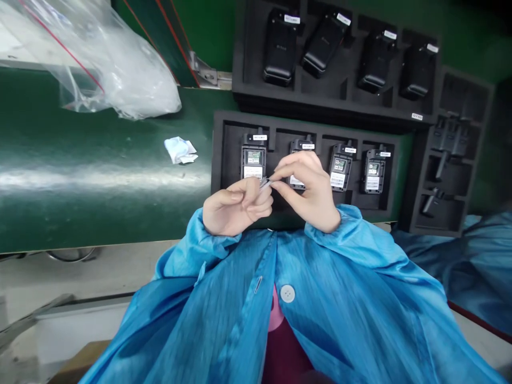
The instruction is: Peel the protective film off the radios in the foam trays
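Pale slips (pixel 264 184): a small bunch is sitting between the two hands, above the front edge of the near tray; it is too small and blurred to tell whether these are labels, film or something else.
Left hand (pixel 240 207): its fingers are curling inward, nearly closed, and are keeping the slips' near end gripped.
Right hand (pixel 310 188): its thumb and index finger are meeting in a narrow pinch at the slips' far tip, while the other fingers are staying loosely bent.
Near tray (pixel 218 154): it is lying just beyond the hands, holding four handheld devices (pixel 254 154) in a row; the right hand is partly covering the second from the left.
Open backs: all four are showing a recess with a white label, so this row is probably standing unfinished. The slips are being held clear of the recesses in view, so handling them is seeming only partway done.
Far tray (pixel 332 101): it is standing behind, carrying four black devices (pixel 281 48) that are looking closed up, which is suggesting a more complete state.
Green bench (pixel 100 208): crumpled paper (pixel 181 150) is lying left of the near tray, and a clear plastic bag (pixel 136 74) is resting farther left.
Side tray (pixel 408 210): it is standing at the right, holding dark parts.
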Tool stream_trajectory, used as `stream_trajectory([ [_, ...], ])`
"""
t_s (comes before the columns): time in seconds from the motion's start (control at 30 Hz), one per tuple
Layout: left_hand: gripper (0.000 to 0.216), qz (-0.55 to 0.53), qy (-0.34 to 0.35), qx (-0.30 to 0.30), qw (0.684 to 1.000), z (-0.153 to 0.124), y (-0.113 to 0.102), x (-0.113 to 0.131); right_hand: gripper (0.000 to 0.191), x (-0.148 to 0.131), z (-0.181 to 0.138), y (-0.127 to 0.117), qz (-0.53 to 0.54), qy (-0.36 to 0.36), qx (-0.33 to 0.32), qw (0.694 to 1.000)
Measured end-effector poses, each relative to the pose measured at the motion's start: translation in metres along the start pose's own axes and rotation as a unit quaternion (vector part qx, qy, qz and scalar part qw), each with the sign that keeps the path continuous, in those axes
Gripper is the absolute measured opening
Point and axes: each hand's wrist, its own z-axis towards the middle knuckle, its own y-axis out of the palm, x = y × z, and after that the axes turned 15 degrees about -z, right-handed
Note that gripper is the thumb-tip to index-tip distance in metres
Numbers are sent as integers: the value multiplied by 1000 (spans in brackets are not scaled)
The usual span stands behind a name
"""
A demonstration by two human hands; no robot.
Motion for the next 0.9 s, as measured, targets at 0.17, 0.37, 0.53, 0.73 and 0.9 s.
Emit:
stream_trajectory([
  [0.17,44,15,11,42,999,-4,-9,-7,8,-5,1,3,-5,5,24,1000],
  [0.37,43,58,63,47,995,-3,-15,-15,9,-7,2,6,-37,2,45,998],
  [0.53,26,-190,64,37,979,1,-16,-19,5,-8,-2,4,-107,-28,60,992],
  [0.73,28,-287,78,8,955,4,-17,-24,5,-6,-2,1,-141,-53,96,984],
  [0.9,22,-266,105,73,955,5,-14,-26,2,-10,1,-1,-127,-25,81,988],
])
